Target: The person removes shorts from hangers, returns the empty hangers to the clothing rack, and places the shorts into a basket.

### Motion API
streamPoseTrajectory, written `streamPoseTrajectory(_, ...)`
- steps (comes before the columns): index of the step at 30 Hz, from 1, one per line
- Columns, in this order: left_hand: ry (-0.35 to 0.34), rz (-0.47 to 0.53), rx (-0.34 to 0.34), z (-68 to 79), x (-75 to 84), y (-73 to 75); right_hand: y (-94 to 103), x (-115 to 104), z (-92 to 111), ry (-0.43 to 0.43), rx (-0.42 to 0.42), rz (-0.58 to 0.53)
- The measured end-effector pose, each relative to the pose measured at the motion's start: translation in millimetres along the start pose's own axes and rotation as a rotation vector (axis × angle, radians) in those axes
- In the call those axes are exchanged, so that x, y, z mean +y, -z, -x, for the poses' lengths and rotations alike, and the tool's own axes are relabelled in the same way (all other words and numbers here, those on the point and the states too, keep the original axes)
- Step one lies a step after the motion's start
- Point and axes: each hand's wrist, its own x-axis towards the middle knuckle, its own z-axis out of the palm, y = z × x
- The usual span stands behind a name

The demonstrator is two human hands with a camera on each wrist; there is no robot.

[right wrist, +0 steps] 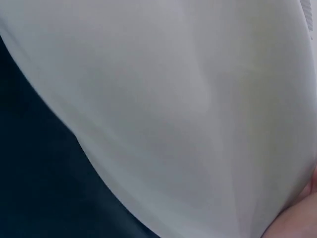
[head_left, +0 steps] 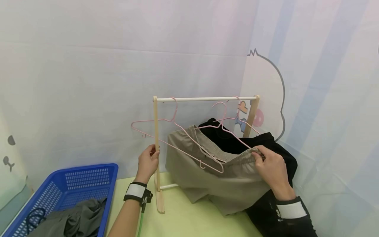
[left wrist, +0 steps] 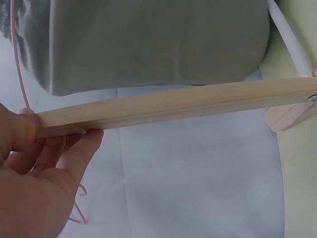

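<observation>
While my left hand [head_left: 148,164] clamps thumb and fingers on one wooden post [head_left: 156,128], my right hand [head_left: 272,168] pinches one beige garment [head_left: 213,184] at its waistband, below the white rail [head_left: 204,99]. I count three pink hangers [head_left: 174,121]; the nearest crosses that garment's front. One black garment [head_left: 285,154] hangs behind; one blue basket [head_left: 113,184] holds grey cloth [head_left: 81,219].

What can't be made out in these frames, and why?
Head: grey garment, partly cut off by the bottom edge.
Head: black garment, partly hidden behind the beige garment.
Left wrist: upper part of the wooden post, hidden by the left hand.
Right wrist: most of the right hand, cut off at lower right.
</observation>
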Motion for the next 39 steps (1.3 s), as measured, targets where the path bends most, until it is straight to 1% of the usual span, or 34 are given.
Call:
streamPoseTrajectory(7, 0.005, -0.007, -0.013, -0.9, -1.2, 0.6, -6.7, 9, 32, -0.010, -0.027, -0.001)
streamPoseTrajectory(15, 0.001, -0.007, -0.004, -0.2, 0.9, 2.5, -9.3, 13, 68, -0.076, -0.100, 0.021)
streamPoseTrajectory(23, 0.000, -0.013, -0.009, 0.9, 1.0, 1.8, -2.6, 23, 98, -0.116, -0.148, 0.038)
streamPoseTrajectory(28, 0.006, -0.011, -0.014, 0.4, 0.5, 2.1, 5.6, 32, 116, -0.190, -0.225, 0.050)
streamPoseTrajectory(31, 0.011, -0.007, -0.014, 0.8, 1.1, 3.1, 10.1, 36, 126, -0.210, -0.261, 0.056)
streamPoseTrajectory(34, 0.010, -0.004, -0.016, 0.8, 1.8, 3.6, 14.4, 40, 136, -0.213, -0.244, 0.027)
streamPoseTrajectory(39, 0.018, 0.002, -0.025, -0.1, 2.8, 2.6, 25.9, 49, 148, -0.204, -0.156, -0.070)
